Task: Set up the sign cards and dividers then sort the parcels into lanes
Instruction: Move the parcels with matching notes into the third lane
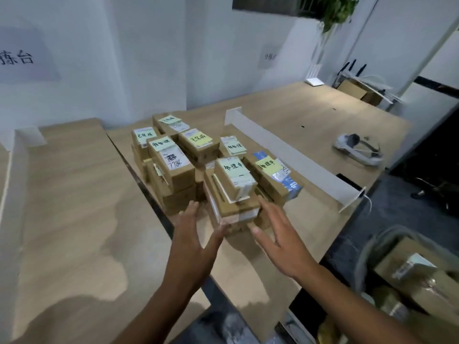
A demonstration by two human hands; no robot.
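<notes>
- I see the left hand and right hand, fingers spread, gripping nothing, either side of the nearest parcel stack.
- Stack sits near the left edge of the bench.

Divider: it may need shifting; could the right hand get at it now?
Probably yes: the right hand is open and empty, and only bare table lies between it and the near end of the divider.

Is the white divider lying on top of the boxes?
No, the white divider stands on the table beside the parcels, apart from them.
</notes>
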